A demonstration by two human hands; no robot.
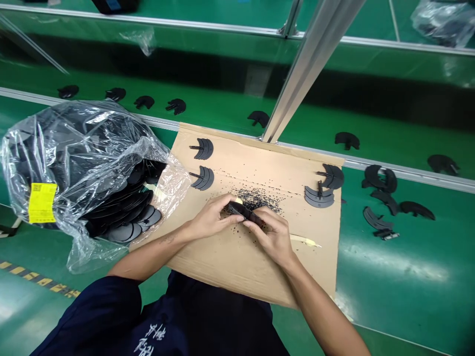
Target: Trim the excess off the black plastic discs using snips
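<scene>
Head view: our left hand (211, 217) and right hand (269, 235) meet over the middle of a cardboard sheet (230, 277), fingers curled and closed, gripping a black plastic piece (241, 211) between them. Black crumbs (256, 200) are scattered just beyond and around our fingers. Black arc-shaped pieces (203, 149) lie toward the sheet's far edge, and a clear plastic bag (74, 163) holding more black pieces sits to our left.
</scene>
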